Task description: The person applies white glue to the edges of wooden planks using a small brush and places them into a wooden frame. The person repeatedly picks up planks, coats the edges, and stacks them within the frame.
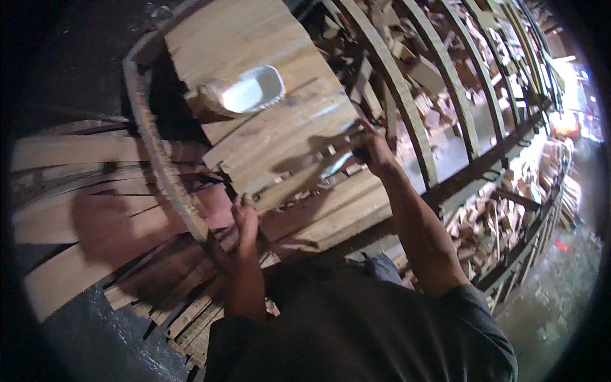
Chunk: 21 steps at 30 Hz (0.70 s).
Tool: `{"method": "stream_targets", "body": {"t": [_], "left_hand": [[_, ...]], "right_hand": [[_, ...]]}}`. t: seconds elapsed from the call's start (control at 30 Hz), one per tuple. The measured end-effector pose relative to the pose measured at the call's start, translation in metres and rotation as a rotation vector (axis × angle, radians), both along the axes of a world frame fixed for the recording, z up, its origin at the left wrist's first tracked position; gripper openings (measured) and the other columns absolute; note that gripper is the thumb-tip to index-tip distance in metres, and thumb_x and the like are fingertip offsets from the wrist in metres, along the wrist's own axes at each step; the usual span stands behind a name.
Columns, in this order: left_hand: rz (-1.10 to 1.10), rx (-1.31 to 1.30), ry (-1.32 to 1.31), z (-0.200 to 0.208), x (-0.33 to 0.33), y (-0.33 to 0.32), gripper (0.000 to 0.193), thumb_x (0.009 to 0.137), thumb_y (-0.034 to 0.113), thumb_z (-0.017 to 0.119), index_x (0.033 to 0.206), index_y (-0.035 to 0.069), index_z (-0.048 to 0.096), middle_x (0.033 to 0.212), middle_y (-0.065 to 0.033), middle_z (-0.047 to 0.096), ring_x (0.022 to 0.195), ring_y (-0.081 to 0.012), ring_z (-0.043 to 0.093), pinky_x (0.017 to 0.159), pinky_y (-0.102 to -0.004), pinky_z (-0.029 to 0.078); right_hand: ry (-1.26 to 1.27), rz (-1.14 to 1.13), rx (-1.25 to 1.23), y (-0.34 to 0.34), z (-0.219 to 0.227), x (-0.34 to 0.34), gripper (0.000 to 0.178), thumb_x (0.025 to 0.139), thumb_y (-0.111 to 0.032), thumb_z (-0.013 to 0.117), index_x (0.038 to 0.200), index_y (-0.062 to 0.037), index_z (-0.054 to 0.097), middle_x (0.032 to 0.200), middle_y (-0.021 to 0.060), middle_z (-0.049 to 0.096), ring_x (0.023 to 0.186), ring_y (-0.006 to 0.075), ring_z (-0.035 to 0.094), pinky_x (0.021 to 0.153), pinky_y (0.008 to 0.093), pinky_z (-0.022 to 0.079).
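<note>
A wooden strip (pixel 294 186) lies slantwise before me, beside a wider board (pixel 280 141) with pale wet-looking smears. My left hand (pixel 245 218) is closed on the strip's near left end, thumb and fingertips at its edge. At the far right end, my right hand (pixel 373 150) is closed with its fingers bent; what it grips is dark and partly hidden by the hand. The right hand's shadow falls across the board. An open white tub (pixel 253 91), with a white substance inside and a crusted rim, sits on the boards beyond both hands.
A flat wooden panel (pixel 235 35) lies under the tub. Curved slats (pixel 417 105) of a rack run to the right, over heaps of wood offcuts (pixel 426 73). Long planks (pixel 83 216) lie to the left, behind a worn upright bar (pixel 153 137).
</note>
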<state>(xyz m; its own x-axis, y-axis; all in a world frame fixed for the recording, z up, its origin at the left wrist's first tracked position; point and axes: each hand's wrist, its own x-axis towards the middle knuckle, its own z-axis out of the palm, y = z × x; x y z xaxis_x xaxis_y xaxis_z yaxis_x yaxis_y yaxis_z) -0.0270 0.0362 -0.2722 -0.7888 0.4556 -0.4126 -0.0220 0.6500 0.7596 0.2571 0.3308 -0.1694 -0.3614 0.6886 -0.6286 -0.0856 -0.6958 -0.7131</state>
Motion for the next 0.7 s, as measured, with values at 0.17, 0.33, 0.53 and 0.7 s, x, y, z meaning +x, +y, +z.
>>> {"method": "stream_targets", "body": {"t": [0.17, 0.33, 0.53, 0.7], "left_hand": [[-0.131, -0.220, 0.200, -0.039, -0.013, -0.026, 0.042, 0.090, 0.035, 0.059, 0.109, -0.002, 0.063, 0.091, -0.0220, 0.063, 0.088, -0.0353, 0.059, 0.078, -0.0435, 0.045], [-0.179, -0.211, 0.134, 0.022, 0.001, 0.019, 0.037, 0.092, 0.031, 0.059, 0.108, -0.002, 0.061, 0.081, -0.0152, 0.060, 0.079, -0.0237, 0.058, 0.069, -0.0388, 0.045], [-0.224, 0.035, 0.242, -0.046, -0.001, -0.023, 0.033, 0.092, 0.025, 0.054, 0.112, 0.000, 0.055, 0.108, -0.0217, 0.060, 0.099, -0.0370, 0.056, 0.087, -0.0437, 0.043], [-0.251, -0.019, 0.228, -0.011, 0.003, 0.003, 0.035, 0.091, 0.025, 0.056, 0.111, -0.004, 0.055, 0.104, -0.0229, 0.060, 0.096, -0.0375, 0.056, 0.086, -0.0449, 0.043]], "right_hand": [[0.032, 0.003, -0.098, -0.001, -0.004, 0.001, 0.071, 0.076, -0.008, 0.051, 0.145, -0.0128, 0.035, 0.075, 0.0017, 0.055, 0.052, 0.0120, 0.049, 0.040, 0.0259, 0.037], [0.153, -0.048, -0.091, -0.002, -0.010, 0.015, 0.074, 0.077, -0.002, 0.053, 0.147, -0.0120, 0.032, 0.066, -0.0003, 0.049, 0.050, 0.0123, 0.046, 0.044, 0.0268, 0.038], [0.113, 0.024, -0.061, 0.001, -0.001, 0.005, 0.066, 0.079, -0.006, 0.055, 0.142, -0.0129, 0.038, 0.073, 0.0013, 0.056, 0.050, 0.0127, 0.047, 0.042, 0.0269, 0.038], [0.129, 0.009, -0.066, 0.003, -0.003, 0.015, 0.062, 0.080, -0.007, 0.050, 0.140, -0.0122, 0.040, 0.069, 0.0001, 0.048, 0.047, 0.0121, 0.043, 0.039, 0.0261, 0.033]]}}
